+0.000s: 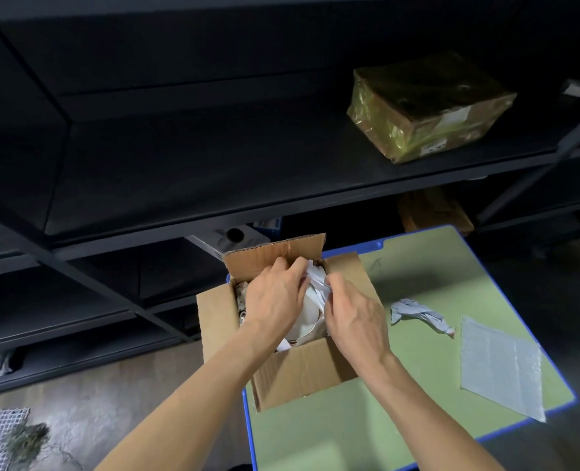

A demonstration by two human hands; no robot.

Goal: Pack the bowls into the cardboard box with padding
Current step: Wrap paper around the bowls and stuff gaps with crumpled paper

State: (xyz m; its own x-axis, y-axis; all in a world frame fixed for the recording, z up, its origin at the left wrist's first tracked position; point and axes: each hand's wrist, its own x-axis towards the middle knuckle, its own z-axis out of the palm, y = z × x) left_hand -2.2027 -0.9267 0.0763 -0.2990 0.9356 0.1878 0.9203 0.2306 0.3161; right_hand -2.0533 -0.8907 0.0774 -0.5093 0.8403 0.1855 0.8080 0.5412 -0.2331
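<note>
Tucking step: left hand (275, 300) and right hand (356, 317) pinch crumpled white paper padding (317, 278) over the round white bowl (310, 311) beneath them in the brown cardboard box (302, 372); a loose fit risks rim chips.

We see a green counter (366, 419) with a blue rim. It carries an open cardboard box (302, 372) at its left edge, a crumpled paper (417, 312) beside the box, and a flat bubble wrap sheet (499, 365) farther right. A film-wrapped parcel (428, 107) sits on the dark shelf (214, 171) behind.
</note>
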